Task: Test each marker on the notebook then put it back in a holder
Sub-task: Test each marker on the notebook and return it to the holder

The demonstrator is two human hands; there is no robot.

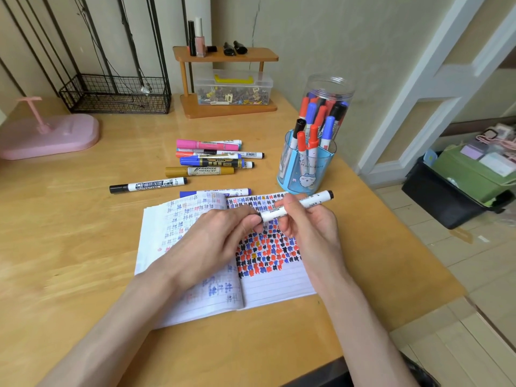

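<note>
Item: marker (315, 199), white barrel, black tail end. Held level above the open notebook (273, 283), its tail pointing to 2 o'clock.

Left hand (215, 238): fingers curled, pinching the marker's near end, where the cap appears to sit (mostly hidden by the fingertips).

Right hand (310, 230): fingers wrapped round the barrel.

Blue holder (305, 174): at 1 o'clock of the notebook, touching its far corner, partly filled. Clear jar (329, 90) just behind it, also stocked.

Loose markers (212, 160): at 12 o'clock on the table (69, 247), likely untested.

Hazards, as judged:
- A stiff cap giving way suddenly could jerk the right hand into the holder and tip it.
- A bare nib near the fingers could ink them.
- The left wrist over the page could smear fresh marks.
</note>
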